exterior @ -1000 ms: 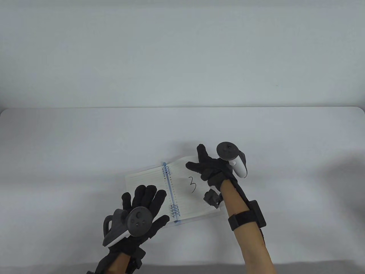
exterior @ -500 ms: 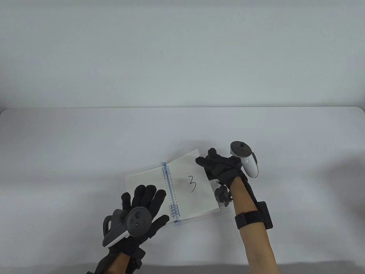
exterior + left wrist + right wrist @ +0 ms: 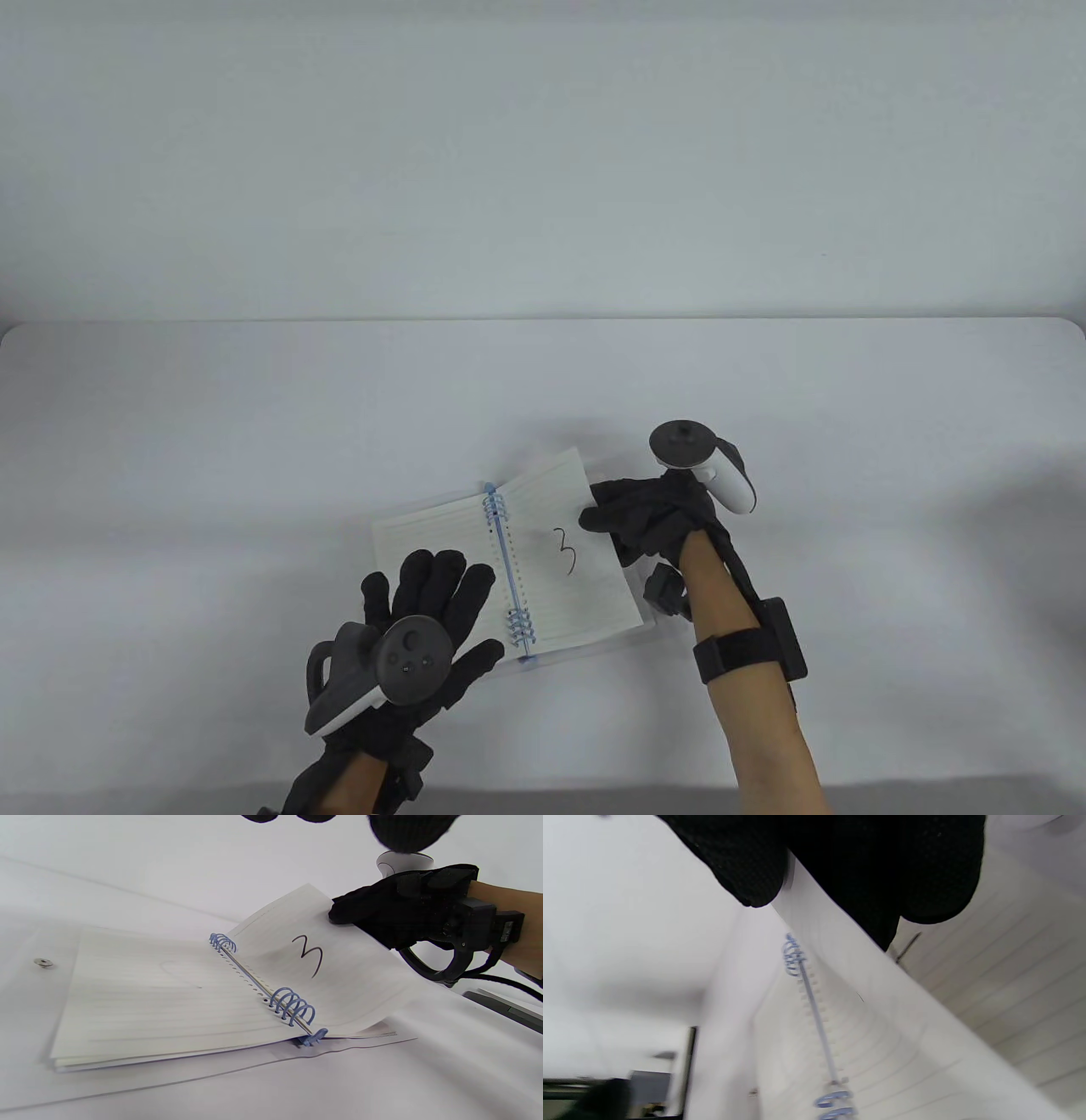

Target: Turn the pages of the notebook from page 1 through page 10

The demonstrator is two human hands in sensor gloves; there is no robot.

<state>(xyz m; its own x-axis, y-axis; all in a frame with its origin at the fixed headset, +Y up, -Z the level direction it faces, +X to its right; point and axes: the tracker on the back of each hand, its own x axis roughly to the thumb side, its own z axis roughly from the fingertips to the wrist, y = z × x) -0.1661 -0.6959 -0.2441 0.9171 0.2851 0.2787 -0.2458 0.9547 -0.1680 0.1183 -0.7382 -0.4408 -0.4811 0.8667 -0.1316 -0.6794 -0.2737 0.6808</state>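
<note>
White lined spiral notebook with blue coil (image 3: 509, 564) at lower centre, right gloved hand (image 3: 649, 518) pinching the lifted page marked 3 (image 3: 564, 548), left gloved hand (image 3: 424, 620) flat, fingers straight, on left page.

One number to read here: a handwritten "3" on the page (image 3: 564, 543) I'm lifting in my right hand (image 3: 649, 518).

Both hands wear black knit sensor gloves. The left hand (image 3: 424, 611) carries a dark grey tracker (image 3: 399, 662) with a round face, small buttons and a white underside at 7 o'clock. The right hand (image 3: 649, 518) bears a white tracker (image 3: 708, 467) topped by a dark disc at 11 o'clock. A black strap (image 3: 747, 654) with a box circles the bare right forearm; black cables (image 3: 500, 980) trail from the wrist mount.
</note>
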